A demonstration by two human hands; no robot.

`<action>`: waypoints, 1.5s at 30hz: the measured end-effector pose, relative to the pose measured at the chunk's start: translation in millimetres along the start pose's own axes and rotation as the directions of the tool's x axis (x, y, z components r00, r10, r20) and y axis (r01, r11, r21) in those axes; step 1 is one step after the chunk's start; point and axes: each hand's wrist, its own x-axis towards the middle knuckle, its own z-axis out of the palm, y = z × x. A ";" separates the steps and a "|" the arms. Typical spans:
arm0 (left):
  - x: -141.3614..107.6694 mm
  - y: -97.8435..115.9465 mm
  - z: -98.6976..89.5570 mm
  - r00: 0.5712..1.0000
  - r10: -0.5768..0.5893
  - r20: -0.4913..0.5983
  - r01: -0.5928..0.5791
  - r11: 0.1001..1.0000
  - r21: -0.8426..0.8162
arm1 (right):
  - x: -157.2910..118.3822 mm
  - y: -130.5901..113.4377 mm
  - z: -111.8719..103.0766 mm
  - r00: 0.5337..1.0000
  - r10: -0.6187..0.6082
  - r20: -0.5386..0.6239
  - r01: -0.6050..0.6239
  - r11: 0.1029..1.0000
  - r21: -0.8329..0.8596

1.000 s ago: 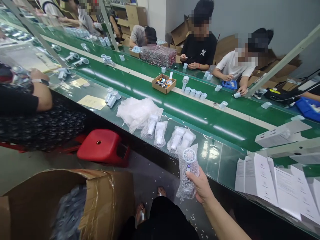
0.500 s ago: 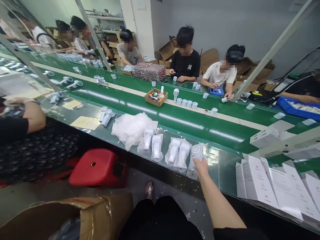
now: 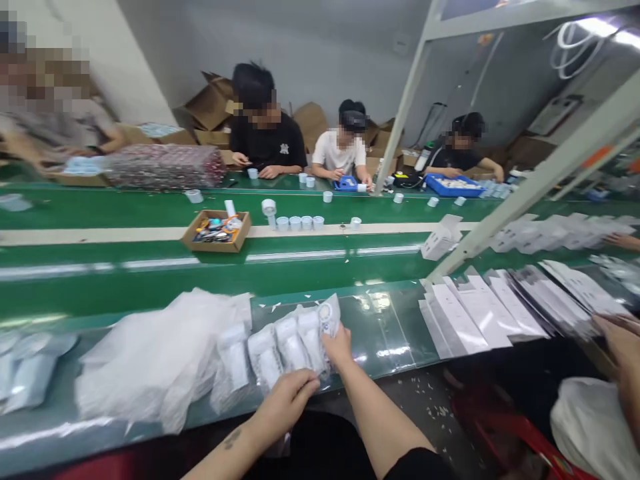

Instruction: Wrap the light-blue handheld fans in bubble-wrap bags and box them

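Several white plastic devices in clear bubble bags (image 3: 263,353) lie side by side near the bench's front edge. At the right end of that row, my right hand (image 3: 339,345) is closed on a bagged white device (image 3: 329,315) whose round end faces up. My left hand (image 3: 293,389) is at the near ends of the bags, its thumb slightly apart from the extended fingers. It holds nothing visible; whether it touches the bags I cannot tell. A heap of empty bubble bags (image 3: 150,360) sits left of the row.
Grey-white parts (image 3: 33,367) lie at far left. White folded boxes (image 3: 470,313) stand at right, beside a slanted metal post (image 3: 530,180). Beyond runs a green conveyor (image 3: 310,270) with a cardboard tray (image 3: 215,247) and white cups (image 3: 300,224). Co-workers sit opposite; another person's hands reach in at right.
The view has turned right and closer to the bench. My left hand has come into view by the bags. The bagged device in my right hand now sits against the row.
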 end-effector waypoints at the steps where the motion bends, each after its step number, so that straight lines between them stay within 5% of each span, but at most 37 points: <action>1: 17.8 -4.1 12.7 1.000 -0.023 -0.002 0.023 1.000 0.020 | 3.3 -1.8 -8.0 0.999 0.013 -0.030 -0.014 0.999 -0.050; 4: 62.3 -5.0 40.8 0.987 -0.150 -0.054 0.158 0.966 0.204 | 14.7 -6.7 -68.5 0.987 0.011 -0.160 -0.040 0.984 -0.176; 8: 105.3 4.1 58.8 0.956 -0.292 0.015 0.247 0.834 0.493 | 40.5 -10.8 -193.5 0.916 -0.030 -0.400 -0.136 0.915 -0.380; 10: 119.5 5.9 66.2 0.944 -0.330 0.029 0.269 0.814 0.515 | 59.8 -9.1 -241.2 0.906 -0.003 -0.422 -0.286 0.730 -0.620; 13: 130.8 4.2 76.8 0.927 -0.376 0.003 0.319 0.790 0.524 | 85.3 -0.9 -272.5 0.936 0.061 -0.346 -0.325 0.522 -0.788; 18: 128.9 2.8 73.2 0.891 -0.445 -0.092 0.444 0.807 0.389 | 102.1 13.8 -273.4 0.959 0.120 -0.257 -0.283 0.460 -0.842; 21: 122.4 10.5 50.9 0.840 -0.516 -0.168 0.521 0.853 -0.018 | 103.8 11.2 -280.8 0.967 0.137 -0.215 -0.255 0.469 -0.846; 23: 117.0 20.6 29.6 0.816 -0.547 -0.187 0.465 0.814 -0.350 | 100.0 2.3 -286.2 0.974 0.131 -0.186 -0.227 0.486 -0.844; 27: 99.7 49.5 -20.6 0.866 -0.425 -0.264 0.217 0.795 -0.567 | 75.4 -25.2 -267.2 0.999 -0.028 0.040 0.047 0.779 -0.625; 29: 88.0 66.7 -44.5 0.884 -0.311 -0.349 0.115 0.869 -0.482 | 61.1 -35.7 -237.1 0.961 -0.180 0.210 0.245 0.905 -0.348; 31: 77.3 84.2 -62.7 0.895 -0.169 -0.414 0.029 0.946 -0.324 | 51.9 -39.7 -200.0 0.899 -0.307 0.312 0.364 0.920 -0.143; 36: 72.4 108.5 -70.4 0.904 0.220 -0.366 -0.200 0.976 0.092 | 53.7 -25.3 -130.7 0.815 -0.485 0.316 0.506 0.862 0.018; 40: 79.9 102.6 -60.4 0.863 0.457 -0.218 -0.306 0.814 0.493 | 59.0 -6.5 -122.6 0.775 -0.560 0.293 0.585 0.811 0.003; 45: 74.9 122.7 -64.6 0.867 0.497 0.025 -0.342 0.558 0.756 | 58.1 8.5 -134.6 0.666 -0.693 0.274 0.705 0.705 0.070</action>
